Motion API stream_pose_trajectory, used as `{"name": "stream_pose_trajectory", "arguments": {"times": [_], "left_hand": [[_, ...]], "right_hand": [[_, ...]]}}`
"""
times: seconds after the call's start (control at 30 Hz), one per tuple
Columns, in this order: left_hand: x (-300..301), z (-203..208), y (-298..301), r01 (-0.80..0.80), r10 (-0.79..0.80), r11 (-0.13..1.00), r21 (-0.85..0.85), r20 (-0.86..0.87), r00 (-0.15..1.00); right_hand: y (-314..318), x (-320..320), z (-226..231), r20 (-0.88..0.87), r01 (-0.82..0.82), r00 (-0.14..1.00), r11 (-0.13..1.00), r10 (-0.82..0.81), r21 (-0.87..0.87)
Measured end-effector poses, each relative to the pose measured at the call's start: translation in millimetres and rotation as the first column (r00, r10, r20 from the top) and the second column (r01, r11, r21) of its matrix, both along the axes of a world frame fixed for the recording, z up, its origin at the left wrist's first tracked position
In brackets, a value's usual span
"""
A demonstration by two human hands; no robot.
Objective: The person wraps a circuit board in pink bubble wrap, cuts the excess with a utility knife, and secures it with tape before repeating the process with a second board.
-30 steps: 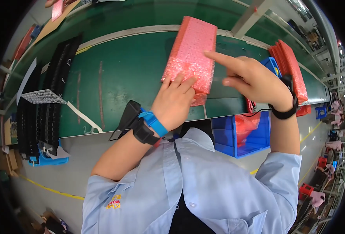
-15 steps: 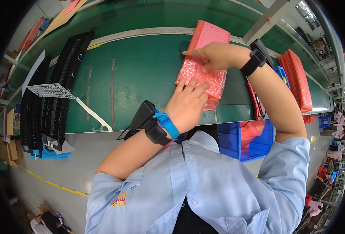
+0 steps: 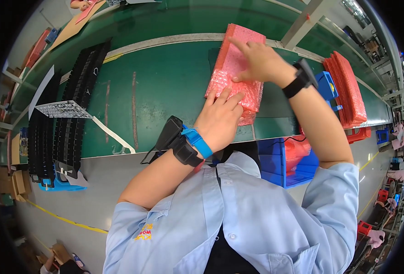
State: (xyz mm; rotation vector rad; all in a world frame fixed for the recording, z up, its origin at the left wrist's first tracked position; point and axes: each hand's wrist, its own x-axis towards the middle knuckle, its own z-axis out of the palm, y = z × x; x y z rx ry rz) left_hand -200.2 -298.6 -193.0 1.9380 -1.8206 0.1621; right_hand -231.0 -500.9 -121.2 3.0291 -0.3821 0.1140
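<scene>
A pink bubble-wrap packet (image 3: 231,68) lies flat on the green conveyor belt (image 3: 156,86) in front of me. My left hand (image 3: 220,116) rests on its near end, fingers spread, with a blue strap and a black device on the wrist. My right hand (image 3: 259,64) presses down on the packet's far half, index finger stretched out, a black watch on the wrist. Both hands lie flat on the wrap rather than gripping it.
Black ridged trays (image 3: 69,109) stand in rows at the left, with a white printed sheet (image 3: 62,108) on them. A stack of pink bubble-wrap bags (image 3: 348,89) sits at the right. A blue bin (image 3: 286,157) hangs below the belt's edge. Another person's hands show at the top left.
The packet has come down from being held up to lying flat on the belt. My right hand moved from its right side onto its top; my left hand slid to its near end.
</scene>
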Motion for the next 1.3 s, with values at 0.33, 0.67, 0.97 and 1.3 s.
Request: {"name": "stream_pose_trajectory", "arguments": {"times": [0.33,0.67,0.97,1.3], "left_hand": [[-1,0,-2,0.034,-0.035,0.999,-0.03,-0.035,0.999],[-1,4,-1,0.012,-0.013,1.0,-0.013,-0.024,1.0],[-1,4,0,0.006,-0.007,1.0,-0.014,-0.063,0.998],[1,5,0,0.004,-0.004,1.0,0.004,-0.066,0.998]], "right_hand": [[-76,-128,49,0.478,0.093,0.827,0.911,-0.296,0.403],[-132,-275,14,0.004,0.534,0.463,0.282,-0.886,0.797],[-150,-258,-1,0.052,0.271,0.45,0.192,-0.891,0.943],[-104,-305,60,0.034,0.503,0.531,0.348,-0.847,0.792]]}}
